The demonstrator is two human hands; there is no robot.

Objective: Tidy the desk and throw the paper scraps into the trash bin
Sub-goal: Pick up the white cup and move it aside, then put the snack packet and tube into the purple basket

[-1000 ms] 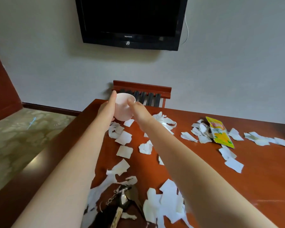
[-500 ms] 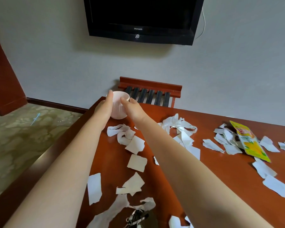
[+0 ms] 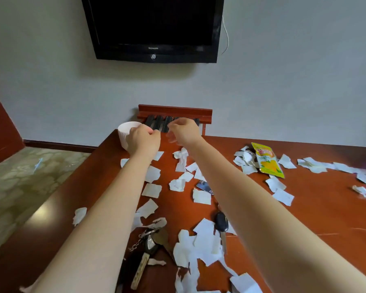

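On the table, paper scraps lie scattered near and right of a white cup, probably set aside to clear space; the left hand curls against it, grip unclear, and the right hand hovers beside it, loose and empty.

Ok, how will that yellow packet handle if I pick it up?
The yellow packet looks flat and thin, so probably light and floppy. Its glossy film may slip in a pinch. It overlaps paper scraps, which would likely shift.

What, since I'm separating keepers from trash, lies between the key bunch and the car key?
Torn paper scraps on the desk, between key bunch and car key; head view shows it.
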